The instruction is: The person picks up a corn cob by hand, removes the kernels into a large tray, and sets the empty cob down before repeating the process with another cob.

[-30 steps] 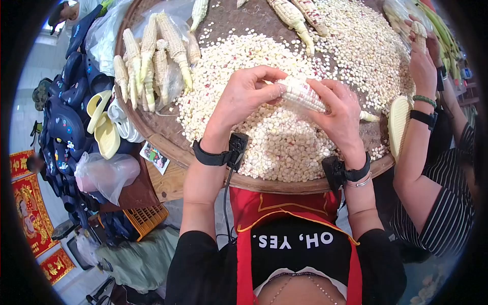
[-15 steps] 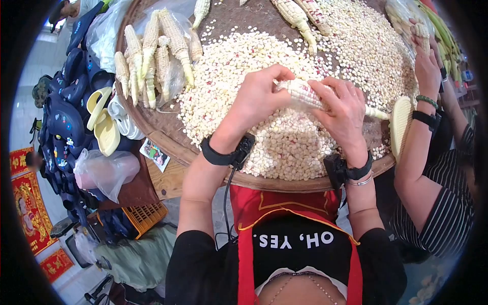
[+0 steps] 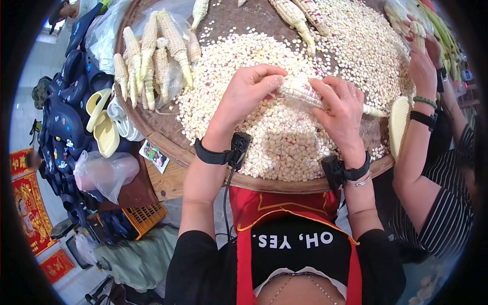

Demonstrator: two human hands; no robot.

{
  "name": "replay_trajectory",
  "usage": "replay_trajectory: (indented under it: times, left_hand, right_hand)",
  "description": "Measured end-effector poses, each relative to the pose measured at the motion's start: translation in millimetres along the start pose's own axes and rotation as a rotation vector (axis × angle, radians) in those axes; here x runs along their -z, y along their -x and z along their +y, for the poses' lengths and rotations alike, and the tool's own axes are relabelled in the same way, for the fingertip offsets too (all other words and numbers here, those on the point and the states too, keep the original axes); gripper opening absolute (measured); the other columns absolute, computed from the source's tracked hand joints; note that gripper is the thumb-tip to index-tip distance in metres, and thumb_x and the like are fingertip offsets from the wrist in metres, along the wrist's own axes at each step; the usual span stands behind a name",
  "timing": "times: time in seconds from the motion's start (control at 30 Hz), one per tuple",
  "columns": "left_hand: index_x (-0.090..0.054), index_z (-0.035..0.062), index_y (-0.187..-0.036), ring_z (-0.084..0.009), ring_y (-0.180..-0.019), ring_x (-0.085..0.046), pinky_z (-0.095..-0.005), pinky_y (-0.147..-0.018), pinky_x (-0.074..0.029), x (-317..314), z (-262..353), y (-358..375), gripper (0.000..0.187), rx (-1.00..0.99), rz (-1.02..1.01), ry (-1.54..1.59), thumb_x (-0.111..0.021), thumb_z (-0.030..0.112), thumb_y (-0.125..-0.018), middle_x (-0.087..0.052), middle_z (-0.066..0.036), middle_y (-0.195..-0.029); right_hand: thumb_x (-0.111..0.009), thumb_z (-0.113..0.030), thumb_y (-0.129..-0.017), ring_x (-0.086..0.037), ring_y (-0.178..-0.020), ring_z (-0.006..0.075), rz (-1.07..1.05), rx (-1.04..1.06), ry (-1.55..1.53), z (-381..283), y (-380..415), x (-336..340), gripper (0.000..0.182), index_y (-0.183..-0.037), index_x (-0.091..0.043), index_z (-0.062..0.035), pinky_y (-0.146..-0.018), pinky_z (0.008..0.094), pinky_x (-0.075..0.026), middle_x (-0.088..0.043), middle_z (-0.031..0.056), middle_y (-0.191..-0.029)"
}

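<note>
An ear of corn (image 3: 301, 92) with white and reddish kernels lies across between my hands, above a pile of loose kernels (image 3: 290, 152). My right hand (image 3: 343, 101) is wrapped around its right part, and the pale stalk end (image 3: 374, 111) sticks out past the fingers. At the left end of the ear, my left hand (image 3: 252, 91) is closed, its thumb and curled fingers pinching at the tip. The fingers partly cover that end.
The kernels lie on a large round wooden tray (image 3: 152, 133). Several stripped cobs (image 3: 149, 48) rest at its left, more ears (image 3: 295, 19) at the back. A cream slipper sole (image 3: 400, 124) stands at the right rim. Another person's hand (image 3: 423, 66) holds an ear at right.
My left hand has shifted a little left, its thumb sliding back toward the ear's tip. The ear has tilted slightly in my right hand. The other person's hand has moved slightly left.
</note>
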State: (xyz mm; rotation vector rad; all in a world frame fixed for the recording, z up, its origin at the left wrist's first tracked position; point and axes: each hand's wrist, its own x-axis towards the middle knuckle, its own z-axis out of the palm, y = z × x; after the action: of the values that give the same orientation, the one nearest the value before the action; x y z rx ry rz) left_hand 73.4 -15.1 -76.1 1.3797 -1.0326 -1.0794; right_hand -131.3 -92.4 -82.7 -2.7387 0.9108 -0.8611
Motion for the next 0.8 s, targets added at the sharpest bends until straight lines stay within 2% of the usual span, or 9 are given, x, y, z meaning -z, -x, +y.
replay_trajectory:
  times: [0.03,0.27,0.8]
  left_hand:
    - [-0.062,-0.0022,-0.106,-0.0112,-0.07,-0.062,-0.0213,-0.063,-0.051,-0.5,4.9,1.0,0.026,0.13,-0.074,0.061,-0.059,0.014,-0.087,-0.063,-0.005,-0.085]
    - [-0.061,-0.0005,-0.109,-0.0119,-0.072,-0.063,-0.0227,-0.064,-0.053,-4.2,0.3,1.0,0.028,0.137,-0.12,0.134,-0.063,0.014,-0.085,-0.063,-0.006,-0.085]
    - [-0.056,-0.0027,-0.106,-0.014,-0.072,-0.063,-0.0247,-0.063,-0.054,-8.7,-8.3,-3.3,0.028,0.184,-0.147,0.157,-0.061,0.009,-0.081,-0.062,-0.008,-0.087]
  right_hand:
    - [-0.072,-0.014,-0.059,-0.053,-0.095,0.019,0.0,0.009,0.003,0.2,-0.4,0.6,0.05,-0.107,-0.064,-0.0239,-0.083,0.0362,-0.035,-0.057,-0.0009,-0.1]
    - [-0.069,-0.009,-0.061,-0.052,-0.095,0.0199,0.029,0.05,0.056,0.0,-0.7,1.3,0.049,-0.106,-0.064,-0.0253,-0.087,0.0379,-0.032,-0.056,-0.0004,-0.102]
    - [-0.072,-0.014,-0.062,-0.053,-0.095,0.0177,0.071,0.117,0.159,-3.9,-1.6,1.4,0.043,-0.101,-0.066,-0.0282,-0.086,0.0383,-0.033,-0.055,-0.002,-0.099]
